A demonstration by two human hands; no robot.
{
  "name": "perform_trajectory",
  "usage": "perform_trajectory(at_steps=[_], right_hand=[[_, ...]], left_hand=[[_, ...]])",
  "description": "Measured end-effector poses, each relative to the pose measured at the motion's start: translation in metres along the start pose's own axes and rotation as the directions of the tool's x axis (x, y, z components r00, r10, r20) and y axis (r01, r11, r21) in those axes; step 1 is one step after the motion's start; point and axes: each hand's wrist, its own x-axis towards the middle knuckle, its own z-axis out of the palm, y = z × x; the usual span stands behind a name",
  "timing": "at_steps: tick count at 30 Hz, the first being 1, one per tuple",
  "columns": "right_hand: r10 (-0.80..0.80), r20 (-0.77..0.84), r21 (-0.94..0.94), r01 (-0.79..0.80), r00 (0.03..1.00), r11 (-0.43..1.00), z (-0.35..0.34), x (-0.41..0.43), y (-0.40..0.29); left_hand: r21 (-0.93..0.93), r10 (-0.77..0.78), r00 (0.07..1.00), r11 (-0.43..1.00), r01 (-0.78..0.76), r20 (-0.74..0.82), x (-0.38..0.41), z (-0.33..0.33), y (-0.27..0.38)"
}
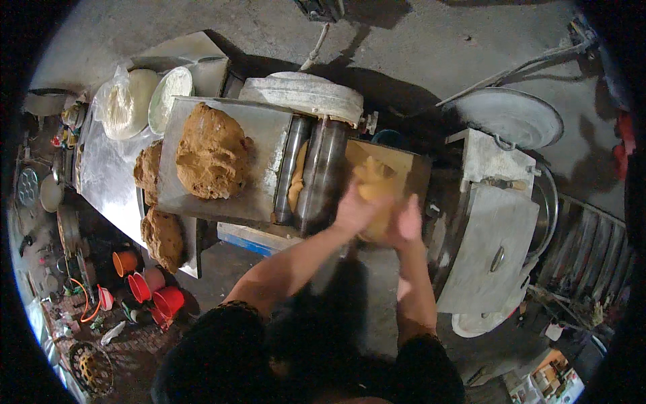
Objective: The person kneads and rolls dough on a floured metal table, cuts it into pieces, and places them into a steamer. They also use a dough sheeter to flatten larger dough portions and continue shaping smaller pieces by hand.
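My left hand (356,204) is blurred and touches a piece of yellow-brown dough (374,179) over the outfeed tray (414,166) of a dough roller machine. Beside it, on the right, my right hand (408,222) is raised on edge, fingers apart from the dough as far as the blur shows. Some dough (298,182) lies between the two steel rollers (323,171). A large brown dough lump (212,151) rests on the machine's metal feed plate (262,151). Two more lumps, one (149,171) behind the other (162,240), lie left of that plate.
A floury bowl (171,98) and a plastic-covered container (128,106) stand on the metal table (111,177). A large round metal basin (509,118) and a grey cabinet-like machine (487,247) are at the right. Red plastic containers (167,301) sit at the lower left.
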Motion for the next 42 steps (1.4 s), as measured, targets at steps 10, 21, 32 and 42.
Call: perform_trajectory(at_steps=[10, 21, 32, 42], right_hand=[[-0.282, -0.003, -0.565, 0.231, 0.959, 0.792, -0.011, 0.048, 0.034], [-0.5, 0.08, -0.797, 0.357, 0.862, 0.487, -0.032, 0.092, 0.049], [-0.161, 0.037, 0.024, 0.16, 0.986, 0.987, -0.055, 0.091, 0.06], [-0.055, 0.262, 0.233, -0.008, 0.964, 0.972, -0.047, 0.048, 0.043]], left_hand=[[0.476, -0.023, 0.99, 0.875, 0.088, -0.142, 0.015, 0.006, 0.035], [0.447, -0.159, 0.971, 0.866, 0.223, -0.177, 0.033, 0.006, 0.042], [0.492, 0.062, 0.998, 0.868, -0.069, 0.031, -0.021, -0.017, 0.046], [0.457, 0.097, 0.862, 0.874, 0.165, -0.498, -0.037, -0.421, 0.092]])
